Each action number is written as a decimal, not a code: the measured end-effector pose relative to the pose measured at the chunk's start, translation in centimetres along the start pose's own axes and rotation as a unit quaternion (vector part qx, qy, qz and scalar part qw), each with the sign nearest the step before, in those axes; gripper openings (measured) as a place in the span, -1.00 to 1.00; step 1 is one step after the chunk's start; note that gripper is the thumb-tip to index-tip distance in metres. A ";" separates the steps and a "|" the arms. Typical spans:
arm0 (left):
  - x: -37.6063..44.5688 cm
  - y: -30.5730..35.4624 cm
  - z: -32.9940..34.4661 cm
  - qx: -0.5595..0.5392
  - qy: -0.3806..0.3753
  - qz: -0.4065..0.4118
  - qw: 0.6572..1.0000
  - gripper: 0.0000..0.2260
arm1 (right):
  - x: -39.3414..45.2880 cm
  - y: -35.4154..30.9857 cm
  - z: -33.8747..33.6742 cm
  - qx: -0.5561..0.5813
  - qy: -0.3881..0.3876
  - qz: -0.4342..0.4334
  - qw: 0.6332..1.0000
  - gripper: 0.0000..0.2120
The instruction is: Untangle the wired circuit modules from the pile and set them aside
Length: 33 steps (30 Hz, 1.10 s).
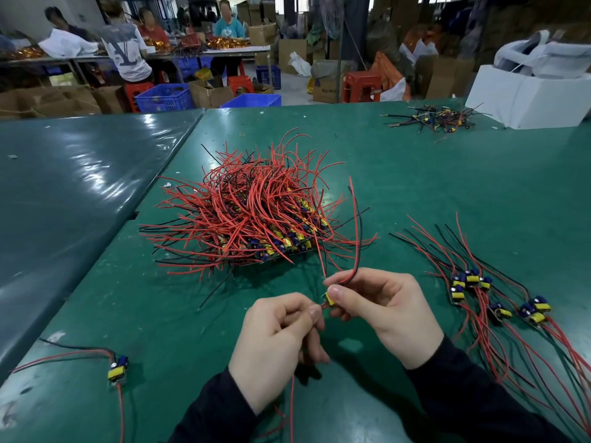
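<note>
- Right hand (380, 302) pinches one circuit module (329, 298) btw thumb + forefinger; its red/black leads (353, 238) rise from the grip toward the pile. Probably held up so the leads hang free of the tangle.
- Left hand (275, 340), fingers curled, pinches the module's lower red wires (291, 398), which trail down toward the body. Looks like it's steadying/straightening that end.
- Module sits in the air btw the two hands, just in front of the pile (246, 215), above the green tabletop (447, 174).
- Pile: dense red + black wires over yellow/blue modules, mid tabletop; lots left.
- Set-aside group (499, 298) to the right, leads lying roughly parallel, prob. to stop re-tangling.
- One lone module (117, 370) lies near left, apart from the rest; reason unclear.
- Small wire heap (431, 118) far right beside a white box (524, 97).
</note>
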<state>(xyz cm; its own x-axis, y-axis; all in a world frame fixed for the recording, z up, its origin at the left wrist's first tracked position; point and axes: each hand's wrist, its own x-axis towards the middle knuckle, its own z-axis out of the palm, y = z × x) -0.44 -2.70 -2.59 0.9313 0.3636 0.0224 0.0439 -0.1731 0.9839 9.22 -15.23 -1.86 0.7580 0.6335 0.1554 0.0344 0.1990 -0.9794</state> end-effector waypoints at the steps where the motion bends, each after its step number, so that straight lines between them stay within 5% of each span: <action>1: 0.0 0.0 0.0 0.010 -0.004 -0.001 1.000 -0.72 | 0.1 0.1 0.0 0.001 0.008 0.003 1.000 -0.83; 8: 0.0 -0.5 0.3 0.121 0.035 0.041 0.991 -0.75 | 0.1 0.4 -0.2 -0.003 0.023 0.014 1.000 -0.86; 17: 0.4 -0.5 -0.2 0.063 0.030 -0.014 0.997 -0.78 | 0.2 0.1 -0.1 -0.002 0.043 -0.008 0.999 -0.85; 33: 0.5 -1.1 -0.3 0.126 0.074 -0.005 0.989 -0.77 | 0.2 0.5 0.0 0.006 0.029 -0.020 0.999 -0.86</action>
<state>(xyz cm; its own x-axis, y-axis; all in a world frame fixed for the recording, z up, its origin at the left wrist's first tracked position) -0.10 -2.00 -3.58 0.8679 0.4934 0.0570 0.1592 -0.3849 0.9091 9.38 -15.05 -2.33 0.7925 0.5804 0.1872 0.0587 0.2330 -0.9707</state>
